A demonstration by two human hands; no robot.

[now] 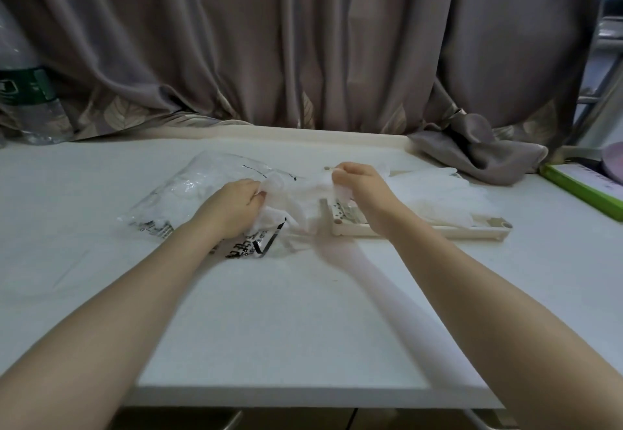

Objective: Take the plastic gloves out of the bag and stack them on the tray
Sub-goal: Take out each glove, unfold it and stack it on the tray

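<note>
Two bare hands, left (236,205) and right (357,186), pinching one thin translucent plastic glove (303,193) between clear printed bag (188,193) and cream rectangular tray (472,227) with stacked gloves (435,190), mid white surface (303,311).

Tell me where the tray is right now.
In the head view, the tray lies on the table right of centre, under the right hand, with gloves piled on it and the bag to its left.

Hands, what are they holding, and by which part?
Both hold one glove: left hand pinches its left end, right hand its right end, stretched between bag and tray.
</note>
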